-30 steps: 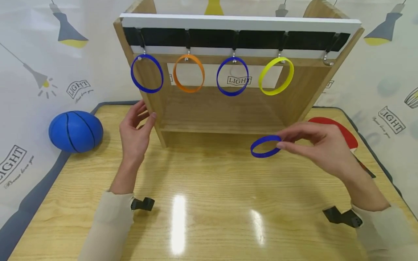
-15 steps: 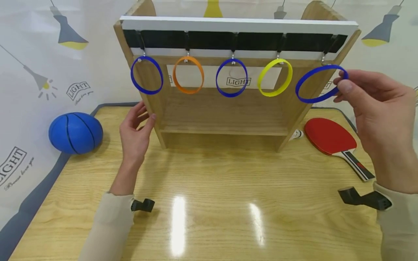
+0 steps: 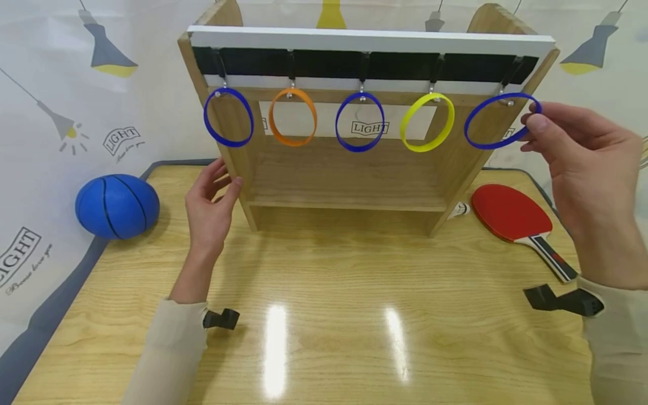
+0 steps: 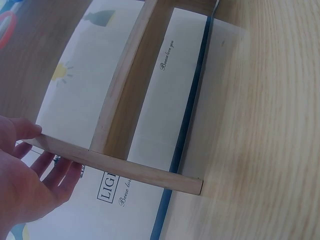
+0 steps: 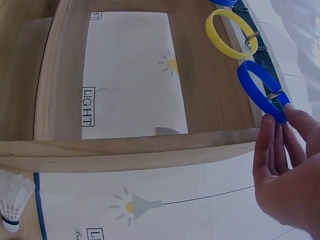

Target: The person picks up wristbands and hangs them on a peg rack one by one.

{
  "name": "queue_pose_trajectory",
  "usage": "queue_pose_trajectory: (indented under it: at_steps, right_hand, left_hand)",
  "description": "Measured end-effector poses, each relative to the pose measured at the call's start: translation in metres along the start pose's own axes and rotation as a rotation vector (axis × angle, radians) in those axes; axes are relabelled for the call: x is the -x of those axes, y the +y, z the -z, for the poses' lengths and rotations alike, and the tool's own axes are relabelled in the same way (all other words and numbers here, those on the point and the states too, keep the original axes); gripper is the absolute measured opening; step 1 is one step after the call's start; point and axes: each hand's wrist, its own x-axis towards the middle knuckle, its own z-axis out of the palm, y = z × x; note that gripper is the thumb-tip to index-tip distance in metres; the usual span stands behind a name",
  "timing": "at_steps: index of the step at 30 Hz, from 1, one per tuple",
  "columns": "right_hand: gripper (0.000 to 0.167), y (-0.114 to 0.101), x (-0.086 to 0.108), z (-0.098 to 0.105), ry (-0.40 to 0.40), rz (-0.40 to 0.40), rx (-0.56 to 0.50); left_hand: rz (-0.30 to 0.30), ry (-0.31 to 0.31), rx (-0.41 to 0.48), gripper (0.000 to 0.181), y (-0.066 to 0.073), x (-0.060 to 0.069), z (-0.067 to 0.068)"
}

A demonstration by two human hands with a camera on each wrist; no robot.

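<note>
My right hand [image 3: 589,140] pinches a blue wristband [image 3: 488,147] between thumb and fingers at the rack's right end. In the right wrist view a metal hook [image 5: 274,95] passes through this wristband [image 5: 254,96]. My left hand [image 3: 212,205] holds the left side panel [image 4: 150,172] of the wooden rack, thumb on one face and fingers on the other. From other hooks hang a blue wristband [image 3: 233,144] at far left, an orange wristband [image 3: 293,143], another blue wristband [image 3: 359,149] in the middle and a yellow wristband [image 3: 417,148].
A blue ball [image 3: 117,206] sits left of the rack. On the right lie a red table tennis paddle [image 3: 511,214] and a shuttlecock [image 3: 459,210], partly behind the rack's leg. The wooden table [image 3: 344,292] extends in front; a printed cloth [image 3: 45,140] stands behind.
My right hand has risen to the right with the blue wristband, from low before the rack to the rightmost hook. Over the last half second the wristband shifted slightly up. My left hand stays put.
</note>
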Motion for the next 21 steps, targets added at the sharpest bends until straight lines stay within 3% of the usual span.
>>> queue_pose_trajectory:
  at_steps: [21]
  right_hand:
    - [0.043,0.012,0.003,0.004,0.01,-0.069,0.052]
  left_hand:
    - [-0.002,0.002,-0.014,0.039,-0.002,-0.001,0.001]
